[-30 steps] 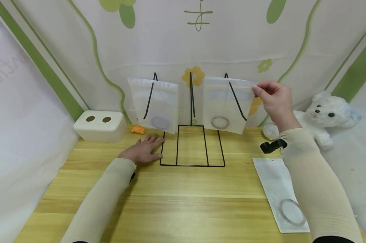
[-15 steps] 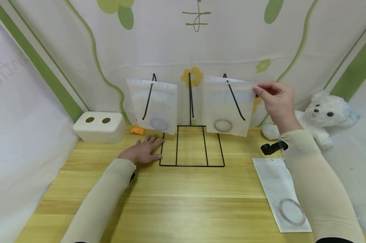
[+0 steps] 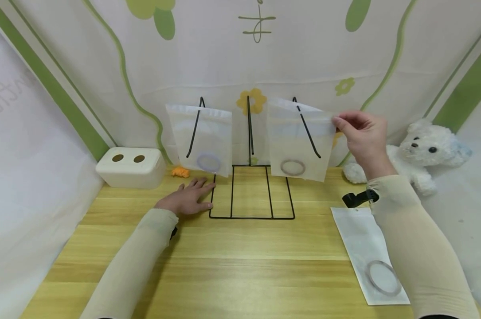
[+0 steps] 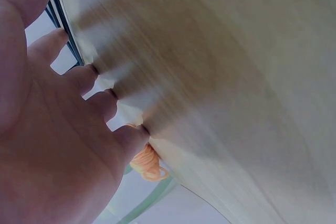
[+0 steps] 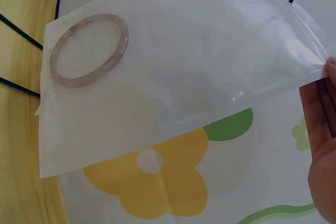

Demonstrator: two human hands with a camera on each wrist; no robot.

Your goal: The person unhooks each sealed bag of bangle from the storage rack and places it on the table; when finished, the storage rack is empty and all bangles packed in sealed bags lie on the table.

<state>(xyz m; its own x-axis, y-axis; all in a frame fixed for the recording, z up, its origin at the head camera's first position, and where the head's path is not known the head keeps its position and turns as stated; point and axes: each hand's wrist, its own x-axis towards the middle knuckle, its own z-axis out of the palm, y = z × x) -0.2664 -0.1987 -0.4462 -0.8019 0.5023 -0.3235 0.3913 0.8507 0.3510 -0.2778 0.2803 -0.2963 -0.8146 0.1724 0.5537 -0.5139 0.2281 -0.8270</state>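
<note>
My right hand [image 3: 361, 135] pinches the upper right corner of a clear-fronted white pouch [image 3: 278, 146] that hangs on the right prong of a black wire rack [image 3: 252, 217]. Inside the pouch, at its bottom, lies a pinkish bangle [image 5: 90, 51]. The prong passes through the pouch near its top edge. My left hand [image 3: 187, 197] is spread flat on the table, fingertips and thumb at the rack's left base wire. On the left prong hangs a similar pouch [image 3: 202, 137] holding a pale purple bangle [image 3: 209, 162]. The rack's middle prong [image 3: 250, 128] carries nothing.
Another pouch [image 3: 353, 239] with a bangle lies on the wooden table at the right, partly under my forearm. A white plush bear [image 3: 421, 146] sits at the back right. At the back left stand a white box [image 3: 130, 170] and a small orange item [image 3: 181, 172].
The right pouch has slid slightly back along its prong, and its top right corner has dipped a little with my right hand. My left hand has stayed in place.
</note>
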